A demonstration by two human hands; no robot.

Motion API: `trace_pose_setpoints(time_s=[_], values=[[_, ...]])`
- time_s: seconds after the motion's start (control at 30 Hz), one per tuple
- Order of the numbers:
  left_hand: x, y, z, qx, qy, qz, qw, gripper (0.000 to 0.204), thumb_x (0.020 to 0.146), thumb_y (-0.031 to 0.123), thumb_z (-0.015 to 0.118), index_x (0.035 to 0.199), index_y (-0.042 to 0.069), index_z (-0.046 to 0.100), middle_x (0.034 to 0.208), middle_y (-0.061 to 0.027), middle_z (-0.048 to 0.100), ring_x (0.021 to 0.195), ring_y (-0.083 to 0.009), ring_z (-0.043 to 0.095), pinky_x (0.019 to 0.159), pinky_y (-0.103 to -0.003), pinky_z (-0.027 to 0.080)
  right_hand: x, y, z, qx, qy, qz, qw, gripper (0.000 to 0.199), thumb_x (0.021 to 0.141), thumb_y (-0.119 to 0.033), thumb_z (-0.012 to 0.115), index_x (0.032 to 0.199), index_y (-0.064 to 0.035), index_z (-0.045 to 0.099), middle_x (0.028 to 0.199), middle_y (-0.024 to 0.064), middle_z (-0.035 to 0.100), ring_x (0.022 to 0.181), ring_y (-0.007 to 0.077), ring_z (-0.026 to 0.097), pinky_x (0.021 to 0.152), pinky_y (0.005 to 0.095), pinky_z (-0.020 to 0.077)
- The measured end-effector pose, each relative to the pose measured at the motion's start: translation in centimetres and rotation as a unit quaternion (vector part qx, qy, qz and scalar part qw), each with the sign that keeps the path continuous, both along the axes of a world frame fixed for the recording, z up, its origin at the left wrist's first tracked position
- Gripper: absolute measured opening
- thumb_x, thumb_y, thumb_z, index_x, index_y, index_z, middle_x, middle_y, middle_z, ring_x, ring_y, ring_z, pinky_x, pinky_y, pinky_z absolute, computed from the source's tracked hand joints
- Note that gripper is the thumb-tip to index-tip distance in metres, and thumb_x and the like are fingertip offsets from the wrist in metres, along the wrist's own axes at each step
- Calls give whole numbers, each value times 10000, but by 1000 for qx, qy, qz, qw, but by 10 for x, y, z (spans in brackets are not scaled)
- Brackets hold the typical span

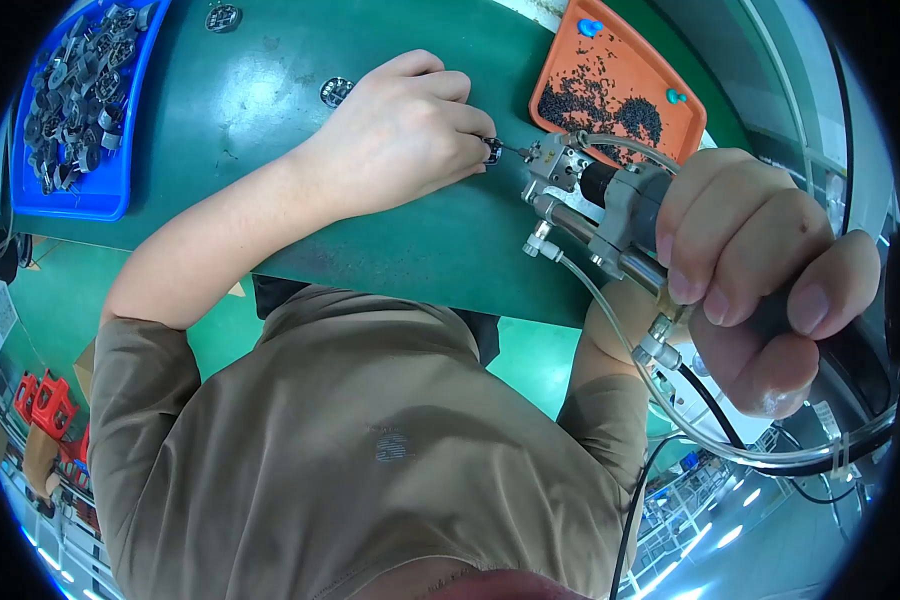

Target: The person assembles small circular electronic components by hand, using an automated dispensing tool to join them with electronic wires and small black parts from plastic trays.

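The left hand (415, 135) pinches a small dark part (493, 151) between its fingertips, little gap left between them, above or on the middle of the worktop (400, 250); most of the part is hidden by the fingers. The right hand (760, 250) wraps its fingers fully round the body of an air-fed driver (620, 195), beside the worktop's right edge, with the bit (515, 151) aimed leftward at the part. Whether the bit touches it is too small to tell. The step looks like driving a fastener, so the bit should meet the part squarely, in line with its hole, before any pressure goes on. The pinching fingertips do best gripping the part's sides, clear of the bit's path, and braced against the worktop so the part cannot twist. A light, straight push should serve; tilting could slip the bit or strip the head. The clear hose (610, 310) needs slack, and the orange tray (625, 50), near the worktop's far right corner, should not be knocked.
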State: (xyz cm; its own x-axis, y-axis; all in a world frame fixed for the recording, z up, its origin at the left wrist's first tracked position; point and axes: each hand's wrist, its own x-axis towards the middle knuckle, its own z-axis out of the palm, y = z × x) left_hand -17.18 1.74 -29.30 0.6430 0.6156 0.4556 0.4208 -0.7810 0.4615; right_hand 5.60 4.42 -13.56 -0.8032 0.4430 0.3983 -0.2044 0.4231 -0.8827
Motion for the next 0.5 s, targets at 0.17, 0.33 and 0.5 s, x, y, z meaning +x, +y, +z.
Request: trace_pose_setpoints(time_s=[0.17,0.33,0.5], values=[[1,1,0,0,-10,-1,1000,99,743,174,783,796,95,757,992,41,739,829,-172,595,815,-339,487,-8,0,-2,-22,35,21,999,254,993,-316,592,1160,-156,489,786,-10,554,671,142,577,599,317,454],[0,-4,1,-22,13,-17,1000,100,766,177,772,793,83,750,991,33,743,821,-169,604,804,-340,469,-21,-26,2,-57,15,-146,988,150,957,-210,575,1023,-121,474,725,24,532,591,174,528,561,373,439],[-4,0,6,-9,9,-18,1000,99,770,168,774,821,84,762,987,34,743,822,-174,601,821,-345,472,2,-19,5,-10,107,-63,992,243,970,-284,574,1128,-114,503,723,-13,559,616,136,572,556,319,448]])
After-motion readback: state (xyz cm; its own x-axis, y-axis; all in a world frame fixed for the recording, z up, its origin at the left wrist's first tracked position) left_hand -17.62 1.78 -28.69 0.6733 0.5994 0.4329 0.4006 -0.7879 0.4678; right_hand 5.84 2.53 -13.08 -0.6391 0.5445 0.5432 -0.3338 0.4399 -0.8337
